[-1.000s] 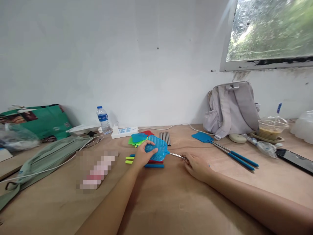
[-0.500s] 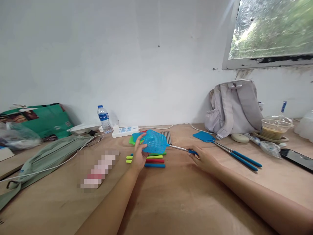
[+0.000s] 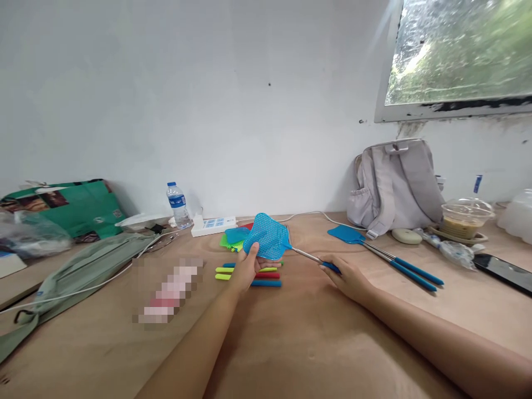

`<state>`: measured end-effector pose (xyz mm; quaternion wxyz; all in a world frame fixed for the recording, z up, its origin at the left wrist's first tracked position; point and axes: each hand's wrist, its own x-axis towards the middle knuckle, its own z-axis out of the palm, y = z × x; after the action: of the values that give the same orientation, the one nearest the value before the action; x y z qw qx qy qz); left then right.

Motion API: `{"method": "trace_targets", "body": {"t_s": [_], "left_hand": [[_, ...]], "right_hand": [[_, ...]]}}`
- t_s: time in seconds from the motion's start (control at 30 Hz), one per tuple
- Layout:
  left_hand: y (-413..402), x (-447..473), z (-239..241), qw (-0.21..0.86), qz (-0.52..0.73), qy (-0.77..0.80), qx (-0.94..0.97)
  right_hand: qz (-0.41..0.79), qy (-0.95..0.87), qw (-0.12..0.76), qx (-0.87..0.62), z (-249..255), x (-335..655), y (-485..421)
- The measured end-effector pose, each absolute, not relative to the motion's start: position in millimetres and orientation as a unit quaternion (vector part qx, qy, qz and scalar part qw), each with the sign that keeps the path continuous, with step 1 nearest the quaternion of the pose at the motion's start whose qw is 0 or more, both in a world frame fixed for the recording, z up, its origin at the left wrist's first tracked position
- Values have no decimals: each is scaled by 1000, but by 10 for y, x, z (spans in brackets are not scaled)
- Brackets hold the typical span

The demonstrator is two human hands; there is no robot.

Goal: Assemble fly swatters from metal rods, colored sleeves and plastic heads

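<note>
A blue fly swatter [image 3: 268, 237] was held lifted just above the middle of the worktop [image 3: 291, 343], toward its far edge. Its mesh head was tilted up and its thin metal rod [image 3: 305, 255] sloped down to the right. The grip of the left hand [image 3: 248, 266] was closed on the lower edge of the mesh head, with the thumb on the near face and the fingers behind. The grip of the right hand [image 3: 349, 277] was closed round the blue handle sleeve [image 3: 332, 267] at the rod's other end. The rod looked slender and the mesh flexible, so any pull or push was judged best kept straight along the rod. The head was better pinched close to its neck than at the floppy outer edge, so that nothing was bent. A row of loose coloured sleeves [image 3: 266, 274] lay directly beneath the held swatter, and a heap of green, blue and red mesh heads [image 3: 233, 238] lay just behind it. Both could have been swept aside if the hands were lowered carelessly. Two more blue swatters [image 3: 382, 255] lay to the right, near a grey backpack [image 3: 394, 183] against the far edge. A power strip [image 3: 214, 224] and a water bottle [image 3: 177, 198] stood behind the heap. A lidded drink cup [image 3: 464, 217] and a phone [image 3: 505, 271] were seen at the right edge, well apart from the hands.
</note>
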<state>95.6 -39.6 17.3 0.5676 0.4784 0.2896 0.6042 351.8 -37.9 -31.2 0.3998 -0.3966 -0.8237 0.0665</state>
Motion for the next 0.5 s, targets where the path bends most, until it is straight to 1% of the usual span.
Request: {"method": "trace_targets", "body": {"t_s": [0.13, 0.23, 0.3, 0.37, 0.43, 0.5], "left_hand": [[-402, 969, 165, 559, 597, 286, 499], [-361, 962, 89, 528, 585, 335, 517], [-343, 957, 24, 455, 565, 412, 552], [-348, 952, -18, 351, 526, 478, 610], [-374, 944, -18, 260, 482, 505, 667], [-406, 926, 24, 196, 450, 505, 710]], "right_hand": [[87, -833, 370, -402, -306, 3553, -361], [107, -849, 327, -401, -256, 3550, -359], [111, -849, 313, -411, -217, 3540, -369], [102, -847, 304, -425, -185, 3527, -383], [86, -849, 289, -433, -164, 3520, -389], [67, -848, 278, -446, -152, 3528, -377]]}}
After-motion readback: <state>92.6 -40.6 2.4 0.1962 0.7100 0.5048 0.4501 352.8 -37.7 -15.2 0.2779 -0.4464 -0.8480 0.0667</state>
